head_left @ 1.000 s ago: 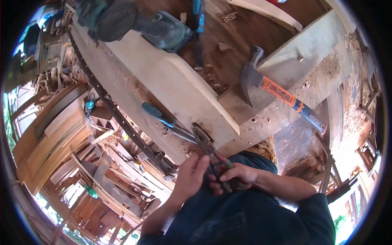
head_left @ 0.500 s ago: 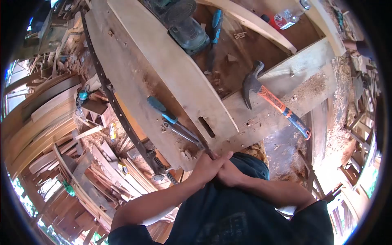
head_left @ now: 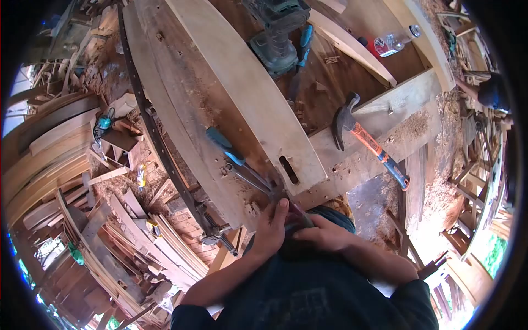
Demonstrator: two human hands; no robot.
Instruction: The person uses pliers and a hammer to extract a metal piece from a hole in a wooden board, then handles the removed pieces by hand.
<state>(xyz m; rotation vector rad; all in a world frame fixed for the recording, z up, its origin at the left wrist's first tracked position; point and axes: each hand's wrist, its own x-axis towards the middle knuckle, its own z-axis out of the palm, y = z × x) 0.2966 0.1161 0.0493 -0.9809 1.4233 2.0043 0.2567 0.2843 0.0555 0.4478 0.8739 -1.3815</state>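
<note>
My left hand (head_left: 272,225) is closed around a dark, slim tool with a reddish part (head_left: 297,216); its exact kind is hidden by my fingers. Against the other end of that piece, my right hand (head_left: 323,233) has its fingers curled. Both hands are close to my shirt, at the near end of a pale curved board (head_left: 247,93) with a dark slot in it. Just beyond my left hand lies a blue-handled tool (head_left: 224,145) with a metal shaft. A claw hammer (head_left: 369,142) with an orange and blue handle rests on the wood to the right.
A cordless power tool (head_left: 276,47) and another blue-handled tool (head_left: 305,44) lie at the top. A clear bottle with a red label (head_left: 391,43) lies at upper right. A dark metal bar clamp (head_left: 157,135) runs along the left edge. Stacked boards (head_left: 60,154) fill the left side.
My hands were clasped together and have moved apart, exposing the reddish part between them. The view has shifted slightly; the hammer and the tools on the wood keep their places.
</note>
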